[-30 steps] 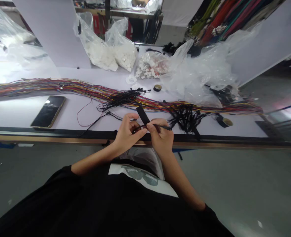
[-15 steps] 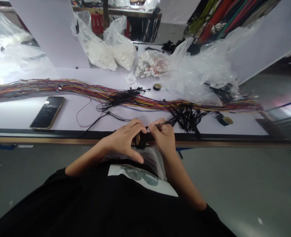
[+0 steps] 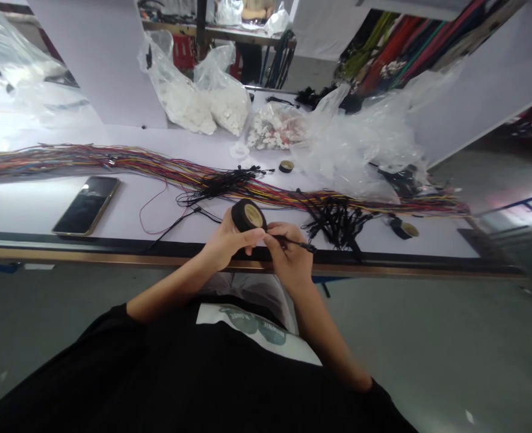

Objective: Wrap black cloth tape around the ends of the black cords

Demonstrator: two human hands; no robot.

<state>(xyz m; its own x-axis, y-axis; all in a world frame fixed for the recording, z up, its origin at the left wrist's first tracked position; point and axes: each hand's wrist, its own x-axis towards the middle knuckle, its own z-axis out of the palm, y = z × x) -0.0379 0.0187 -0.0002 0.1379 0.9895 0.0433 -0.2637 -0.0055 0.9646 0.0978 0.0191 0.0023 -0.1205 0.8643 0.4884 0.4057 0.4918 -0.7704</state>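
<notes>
My left hand (image 3: 224, 245) is closed on a roll of black tape (image 3: 242, 220) at the table's front edge, its thumb along the lower side of the roll. Right beside it my right hand (image 3: 294, 255) pinches a thin black cable (image 3: 298, 243), whose thicker dark end sticks out to the right. Fingers hide the spot where tape and cable meet. Behind the hands a long bundle of coloured wires (image 3: 167, 169) runs across the table, with black-wrapped cable ends (image 3: 340, 222) heaped to the right and more black ends (image 3: 225, 182) near the middle.
A phone (image 3: 86, 205) lies at the left. Two other tape rolls rest on the table, one behind the bundle (image 3: 286, 166) and one at the right (image 3: 404, 228). Bags of white parts (image 3: 227, 102) and loose clear plastic (image 3: 351, 144) stand along the back.
The tape roll has swung up from below the table edge to above my left hand. My left fingers have closed on it. The right hand has shifted slightly down and left with the cable.
</notes>
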